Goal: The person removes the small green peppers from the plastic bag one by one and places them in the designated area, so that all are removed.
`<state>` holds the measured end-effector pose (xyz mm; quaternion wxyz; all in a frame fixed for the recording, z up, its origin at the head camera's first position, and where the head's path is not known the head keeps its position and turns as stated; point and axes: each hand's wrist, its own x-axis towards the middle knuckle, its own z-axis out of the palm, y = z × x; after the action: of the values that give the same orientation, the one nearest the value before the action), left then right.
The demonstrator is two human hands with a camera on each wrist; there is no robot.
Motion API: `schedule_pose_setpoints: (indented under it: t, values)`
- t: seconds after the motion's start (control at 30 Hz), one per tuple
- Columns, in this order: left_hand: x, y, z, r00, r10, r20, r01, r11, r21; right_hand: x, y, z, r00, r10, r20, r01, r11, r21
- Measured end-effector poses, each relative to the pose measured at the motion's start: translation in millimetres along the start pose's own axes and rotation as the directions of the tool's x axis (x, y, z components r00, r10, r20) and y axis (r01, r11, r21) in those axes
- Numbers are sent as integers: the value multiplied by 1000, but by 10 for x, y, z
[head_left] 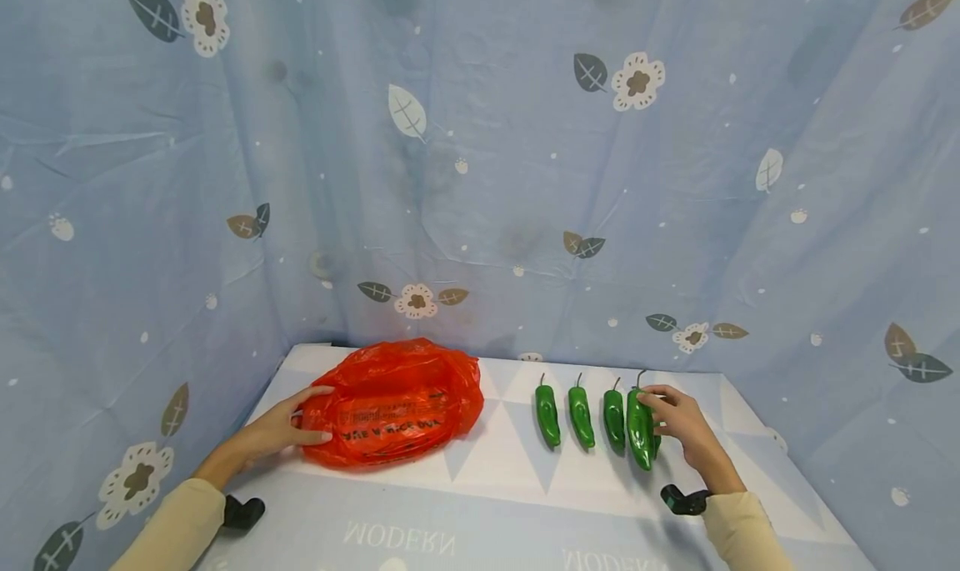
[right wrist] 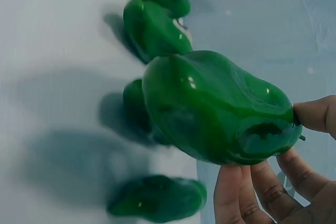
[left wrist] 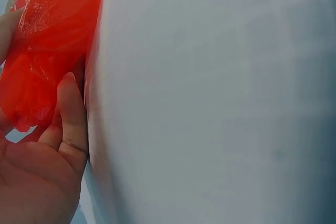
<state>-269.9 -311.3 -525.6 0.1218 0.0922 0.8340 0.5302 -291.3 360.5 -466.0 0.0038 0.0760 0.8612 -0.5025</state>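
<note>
A red plastic bag (head_left: pixel 390 408) with dark printing lies on the table at the left, its mouth gaping. My left hand (head_left: pixel 288 425) holds the bag's left side, thumb and fingers spread around it; the left wrist view shows the thumb against the red film (left wrist: pixel 58 24). At the right, my right hand (head_left: pixel 678 417) pinches a green chili pepper (head_left: pixel 640 429) near its stem end. In the right wrist view this pepper (right wrist: pixel 220 108) is raised above the table, tip away from the fingers. Another pepper (right wrist: pixel 157 199) lies beneath, mostly hidden in the head view.
Left of the held pepper, three more green peppers lie in a row: one far left (head_left: pixel 547 415), one in the middle (head_left: pixel 581 417) and one nearest (head_left: pixel 613 421). The patterned table cover (head_left: pixel 495 471) runs back to a blue floral curtain (head_left: pixel 495 179) on three sides.
</note>
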Motion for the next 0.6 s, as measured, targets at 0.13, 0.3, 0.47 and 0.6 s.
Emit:
schedule_pose_setpoints:
  t: [0.13, 0.3, 0.47, 0.6]
  values:
    - [3, 5, -11, 1000, -23, -8, 24, 1000, 11, 23, 73, -93, 1000, 10, -11, -10, 1000, -16]
    - [11, 4, -18, 1000, -19, -4, 19, 1000, 1, 54, 194, -206, 999, 29, -23, -30, 999, -22]
    - [-1, -9, -10, 1000, -12, -5, 12, 1000, -2, 98, 299, -297, 998, 58, -38, -59, 998, -18]
    - [-4, -16, -7, 1000, -15, -7, 15, 1000, 10, 127, 361, -363, 997, 67, -42, -68, 997, -24]
